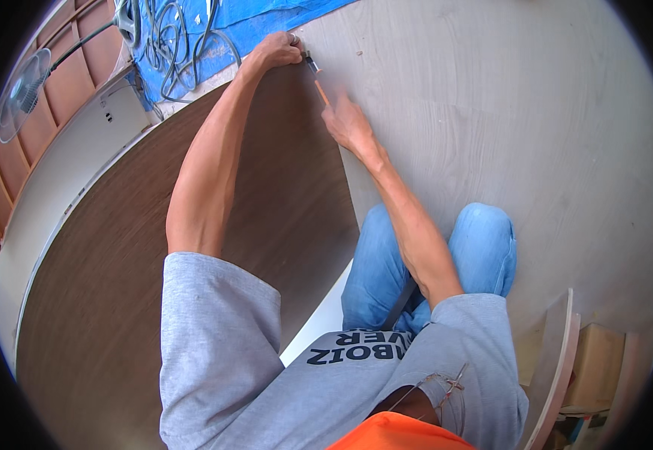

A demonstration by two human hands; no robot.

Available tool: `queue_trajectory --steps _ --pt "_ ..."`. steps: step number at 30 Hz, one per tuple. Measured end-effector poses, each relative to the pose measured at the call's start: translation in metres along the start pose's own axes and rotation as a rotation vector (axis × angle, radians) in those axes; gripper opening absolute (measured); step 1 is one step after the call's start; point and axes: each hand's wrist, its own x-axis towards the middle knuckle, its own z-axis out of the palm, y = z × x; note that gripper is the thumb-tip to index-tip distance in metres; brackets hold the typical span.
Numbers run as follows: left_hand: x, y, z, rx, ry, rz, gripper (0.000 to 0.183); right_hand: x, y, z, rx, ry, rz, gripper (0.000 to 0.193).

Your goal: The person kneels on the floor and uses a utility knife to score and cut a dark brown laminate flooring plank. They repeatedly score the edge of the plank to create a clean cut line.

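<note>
My right hand (350, 124), smeared by motion, is closed round the thin orange-brown handle of a hammer (312, 64). The hammer's dark, metallic head lies close to the far corner of a dark brown wood-grain panel (289, 157). At that same corner my left hand (280, 49) has its fingers closed in a pinch. What they pinch, if anything, is too small to make out. The panel stands to the left of my knees, beside the pale grey wood-grain floor (492, 120).
Blue sheeting (225, 56) lies beyond the panel, with a tangled grey cable (179, 52) on it. A fan (25, 95) stands at the far left by a brown framed panel (79, 67). Near right, a shelf unit (559, 367) holds a cardboard box (595, 367).
</note>
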Motion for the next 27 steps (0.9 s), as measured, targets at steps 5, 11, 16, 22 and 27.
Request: queue_trajectory --steps 5,11,16,22,27 --pt "-0.002 0.001 -0.002 -0.028 -0.019 -0.043 0.024 -0.002 -0.006 -0.003 0.110 0.015 0.016 0.048" --pt "0.000 0.005 -0.003 -0.026 -0.014 0.037 0.027 -0.002 -0.004 0.004 0.038 0.085 0.000 0.041" --pt "-0.004 0.007 -0.001 0.059 0.030 -0.032 0.028 -0.005 -0.002 0.005 0.034 0.093 -0.057 0.037" --pt "-0.007 0.008 0.000 0.017 0.015 -0.033 0.026 -0.013 -0.005 0.009 0.027 0.064 -0.026 0.036" --pt "-0.005 0.010 -0.001 0.065 0.024 -0.030 0.026 -0.019 -0.006 0.006 0.012 0.088 -0.020 0.038"
